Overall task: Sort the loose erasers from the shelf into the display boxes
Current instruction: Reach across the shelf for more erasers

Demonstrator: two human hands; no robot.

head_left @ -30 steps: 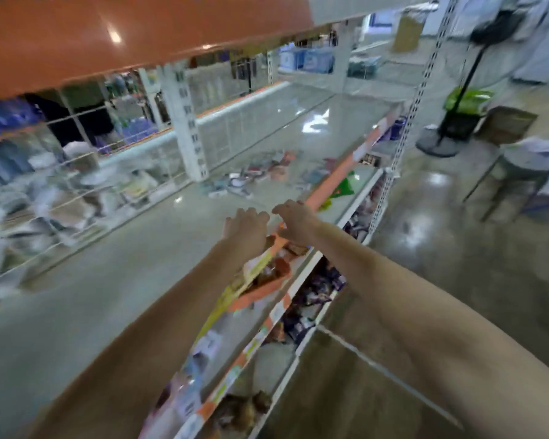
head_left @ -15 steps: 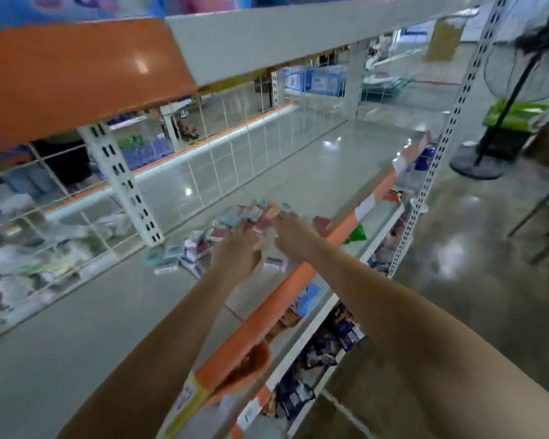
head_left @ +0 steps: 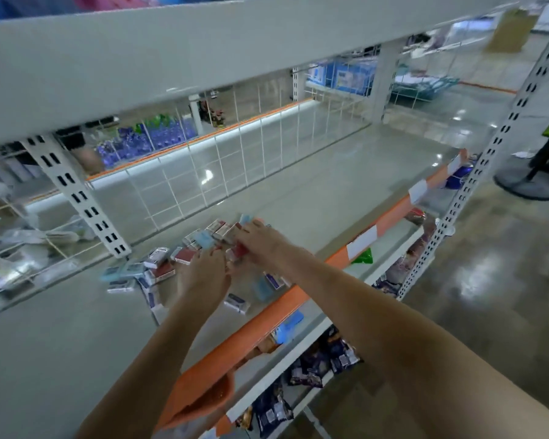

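Carefully now — the loose erasers (head_left: 184, 255) lie scattered on the shelf (head_left: 298, 191), near its orange front edge (head_left: 286, 305), and I judge it best to gather by kind rather than grab a mixed heap. Both arms reach forward; my left hand (head_left: 203, 274) and right hand (head_left: 260, 242) sit over the pile's middle — whether either grasps anything, I cannot tell. No display boxes show.

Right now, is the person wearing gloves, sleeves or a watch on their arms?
No. Both arms are bare as far as the head view shows, with no sleeves in sight. The left hand and right hand have no gloves, and no watch, bracelet or ring shows. The picture is a bit blurry, so tiny things could be missed.
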